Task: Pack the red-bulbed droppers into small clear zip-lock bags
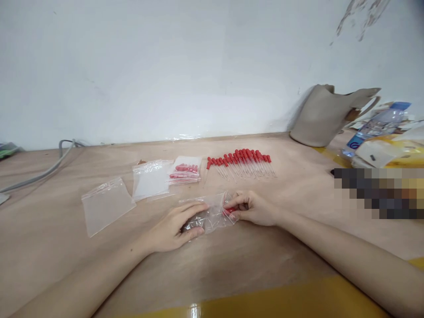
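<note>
A clear plastic zip bag (213, 216) lies on the paper-covered table, its opening towards the right. My left hand (174, 226) grips its left part between thumb and fingers. At the mouth of the bag, my right hand (254, 207) pinches red rubber bulbs (228, 211), seemingly of droppers; how many is hidden by the fingers. Beyond my hands, a row of droppers (247, 162) with red bulbs and clear tubes lies side by side. Left of that row is a stack of filled bags (186, 169) with red bulbs showing through.
Flat zip bags (150, 179) and a single bag (107, 205) lie on the left. A grey cable (49, 170) runs at far left. At the right stand a beige bag (326, 117), a tilted water bottle (379, 126) and a yellow-white packet (391, 150). A wall closes off the back.
</note>
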A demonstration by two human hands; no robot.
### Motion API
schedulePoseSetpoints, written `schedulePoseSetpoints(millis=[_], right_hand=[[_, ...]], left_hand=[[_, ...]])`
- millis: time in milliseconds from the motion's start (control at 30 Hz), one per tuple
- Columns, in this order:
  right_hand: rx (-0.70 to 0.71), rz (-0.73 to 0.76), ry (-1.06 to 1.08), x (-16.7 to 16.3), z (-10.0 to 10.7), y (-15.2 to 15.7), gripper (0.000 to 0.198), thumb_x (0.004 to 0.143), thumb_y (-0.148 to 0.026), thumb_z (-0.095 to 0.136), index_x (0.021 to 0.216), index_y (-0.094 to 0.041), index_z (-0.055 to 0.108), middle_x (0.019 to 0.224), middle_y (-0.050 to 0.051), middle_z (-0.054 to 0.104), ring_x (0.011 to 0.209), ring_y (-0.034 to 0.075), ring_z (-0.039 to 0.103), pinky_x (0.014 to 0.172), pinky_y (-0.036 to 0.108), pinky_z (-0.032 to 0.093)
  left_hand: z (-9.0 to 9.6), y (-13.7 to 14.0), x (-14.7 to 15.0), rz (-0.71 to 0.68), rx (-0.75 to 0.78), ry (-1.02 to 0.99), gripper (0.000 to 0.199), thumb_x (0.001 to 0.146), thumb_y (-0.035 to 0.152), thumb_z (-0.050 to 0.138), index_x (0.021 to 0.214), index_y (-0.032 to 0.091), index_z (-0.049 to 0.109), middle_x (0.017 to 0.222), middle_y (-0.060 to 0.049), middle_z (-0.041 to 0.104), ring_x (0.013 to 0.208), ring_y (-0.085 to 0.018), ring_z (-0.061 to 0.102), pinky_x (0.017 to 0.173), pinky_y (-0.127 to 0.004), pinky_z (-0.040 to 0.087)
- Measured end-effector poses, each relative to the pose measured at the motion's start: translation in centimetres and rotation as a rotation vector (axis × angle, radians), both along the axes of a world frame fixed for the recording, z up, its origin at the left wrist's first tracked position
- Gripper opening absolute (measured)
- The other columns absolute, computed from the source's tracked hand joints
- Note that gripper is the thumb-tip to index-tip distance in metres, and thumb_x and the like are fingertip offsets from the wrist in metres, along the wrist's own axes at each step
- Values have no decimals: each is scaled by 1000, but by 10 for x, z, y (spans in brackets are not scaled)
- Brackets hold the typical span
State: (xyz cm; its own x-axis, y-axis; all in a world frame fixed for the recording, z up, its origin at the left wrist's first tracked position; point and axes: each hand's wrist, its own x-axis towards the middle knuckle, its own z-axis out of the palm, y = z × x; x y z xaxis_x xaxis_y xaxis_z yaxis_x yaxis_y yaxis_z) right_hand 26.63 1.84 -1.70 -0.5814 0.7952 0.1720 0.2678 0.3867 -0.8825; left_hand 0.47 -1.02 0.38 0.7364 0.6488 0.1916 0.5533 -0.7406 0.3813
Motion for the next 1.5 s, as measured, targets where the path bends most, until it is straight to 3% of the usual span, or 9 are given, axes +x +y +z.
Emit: schedulePoseSetpoints(millis=[200,433,633,733,900,1033,1133,1333,1500], right_hand=[[-35,-44,-37,0,11,-4,29,82,-42,51,87,-19,69,66,1,59,56,10,47,51,22,38],[138,-266,-97,-11,5,-16,16,69,-36,66,76,-22,71,75,3,57,58,10,47,50,23,37],[-181,-360,-12,-17,15,-20,18,72,-33,60,63,-17,58,57,0,56,52,10,47,50,23,38],[-253,-397,82,-15,18,-19,22,71,-37,61,63,-17,55,59,0,57,54,10,49,51,23,40],[-407,-370,216,-11,15,-15,25,68,-38,66,66,-17,51,59,-2,56,51,8,51,50,22,43],[-508,-395,277,-8,13,-12,28,64,-28,70,76,-18,48,58,-4,56,48,6,50,45,19,43],[-540,-375,367,-6,14,-11,45,57,-20,74,92,-20,45,67,-5,55,53,7,52,44,19,44],[-461,-216,245,2,16,-9,67,53,-16,73,112,-25,44,116,6,53,53,5,52,37,18,38],[-119,-562,160,6,18,17,36,62,-22,66,95,-17,53,79,2,62,58,9,53,53,23,43]], left_hand=[[0,0,0,10,8,-1,46,89,35,49,133,24,37,130,-7,49,119,-24,46,98,-42,39],[0,-1,1,19,-4,-10,45,89,34,49,132,23,38,130,-7,49,119,-24,46,98,-41,39],[0,-1,2,33,-12,-43,45,89,33,49,132,24,39,131,-7,49,119,-24,45,99,-42,38],[-1,-1,3,48,5,-77,43,89,31,49,130,24,41,132,-7,47,119,-24,45,99,-42,38],[-4,1,3,112,90,-178,21,87,29,52,106,20,57,107,-7,57,97,-19,56,84,-32,46],[-5,1,2,119,65,-166,14,88,30,50,92,18,56,92,-4,59,82,-16,57,73,-28,46],[-4,1,2,116,52,-158,12,88,30,50,90,18,52,93,-4,58,79,-15,56,71,-27,44],[-3,1,2,115,25,-156,12,87,29,51,86,18,51,101,-5,58,87,-17,56,76,-29,45],[-8,5,1,62,57,-124,25,89,30,50,111,21,58,117,-7,56,106,-21,53,92,-35,42]])
